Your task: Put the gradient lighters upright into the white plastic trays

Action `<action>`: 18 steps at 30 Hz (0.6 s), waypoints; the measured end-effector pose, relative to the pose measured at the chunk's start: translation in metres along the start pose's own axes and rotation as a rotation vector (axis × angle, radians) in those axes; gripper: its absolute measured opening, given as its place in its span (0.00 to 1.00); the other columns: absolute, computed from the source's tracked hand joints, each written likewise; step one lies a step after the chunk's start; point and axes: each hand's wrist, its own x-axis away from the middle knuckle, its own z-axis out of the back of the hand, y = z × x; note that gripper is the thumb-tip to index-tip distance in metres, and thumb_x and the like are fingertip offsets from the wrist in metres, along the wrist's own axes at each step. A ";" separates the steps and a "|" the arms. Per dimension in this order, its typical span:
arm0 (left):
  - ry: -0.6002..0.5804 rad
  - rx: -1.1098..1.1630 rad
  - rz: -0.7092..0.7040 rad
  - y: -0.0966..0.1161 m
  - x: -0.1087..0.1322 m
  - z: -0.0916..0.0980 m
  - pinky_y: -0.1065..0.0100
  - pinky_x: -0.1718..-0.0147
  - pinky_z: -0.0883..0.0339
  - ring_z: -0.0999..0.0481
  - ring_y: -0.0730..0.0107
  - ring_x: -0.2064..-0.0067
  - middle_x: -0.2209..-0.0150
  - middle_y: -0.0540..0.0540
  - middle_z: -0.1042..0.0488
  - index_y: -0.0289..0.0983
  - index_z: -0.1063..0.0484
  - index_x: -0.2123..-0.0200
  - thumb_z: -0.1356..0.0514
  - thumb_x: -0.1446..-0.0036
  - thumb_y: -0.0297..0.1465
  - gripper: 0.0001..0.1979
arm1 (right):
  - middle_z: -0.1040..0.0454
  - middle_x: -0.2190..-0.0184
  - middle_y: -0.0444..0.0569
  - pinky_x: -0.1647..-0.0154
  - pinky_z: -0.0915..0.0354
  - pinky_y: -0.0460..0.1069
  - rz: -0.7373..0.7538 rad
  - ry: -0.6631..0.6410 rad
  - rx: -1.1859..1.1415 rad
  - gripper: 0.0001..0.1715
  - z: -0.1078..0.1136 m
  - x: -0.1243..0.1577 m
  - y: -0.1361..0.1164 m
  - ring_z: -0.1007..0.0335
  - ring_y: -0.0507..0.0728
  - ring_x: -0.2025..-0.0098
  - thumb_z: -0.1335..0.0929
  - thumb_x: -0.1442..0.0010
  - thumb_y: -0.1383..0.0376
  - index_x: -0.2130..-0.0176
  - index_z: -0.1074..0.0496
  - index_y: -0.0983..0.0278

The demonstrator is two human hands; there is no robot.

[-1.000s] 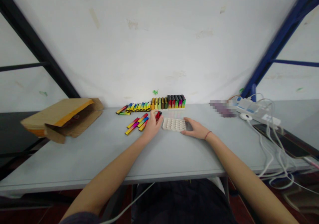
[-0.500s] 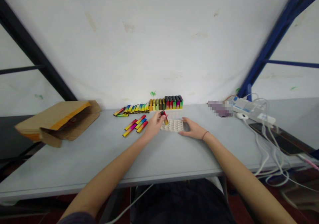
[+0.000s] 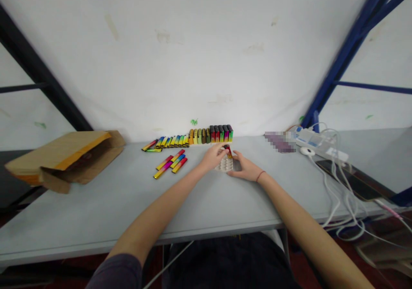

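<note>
- The left hand (image 3: pixel 214 157) has its fingers pinched closed around a small red-and-yellow lighter (image 3: pixel 228 151), holding it tip-down over the far part of a white plastic tray with rounded pockets (image 3: pixel 225 165).
- The right hand (image 3: pixel 244 167) lies at the tray's 3 o'clock edge, fingers curled loosely against it; whether they grip or merely steady the tray cannot be told.
- The tray sits flat on the grey bench (image 3: pixel 96 203), mostly hidden between the two hands.
- At 12 o'clock from the tray, a row of upright multicoloured lighters (image 3: pixel 210 134) stands along the back edge against the white wall (image 3: pixel 193 57), close behind the hands.
- At 9 o'clock, a few loose rainbow-coloured lighters (image 3: pixel 170 162) lie flat, apart from the left hand.
- Farther at 9 o'clock, an open brown cardboard box (image 3: pixel 64 156) overhangs the bench's left end.
- At 3 o'clock, a white power strip with tangled cables (image 3: pixel 318 145) crowds the right end.
- From the tray toward 6 o'clock, bare bench surface runs to the near edge, crossed only by the forearms.
</note>
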 end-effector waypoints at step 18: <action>-0.109 -0.191 -0.052 0.008 -0.009 -0.001 0.58 0.44 0.32 0.23 0.59 0.48 0.46 0.40 0.22 0.37 0.26 0.46 0.42 0.39 0.29 0.18 | 0.32 0.38 0.67 0.35 0.39 0.66 -0.016 -0.007 0.001 0.57 0.001 0.000 -0.003 0.33 0.70 0.36 0.23 0.49 0.54 0.32 0.51 0.65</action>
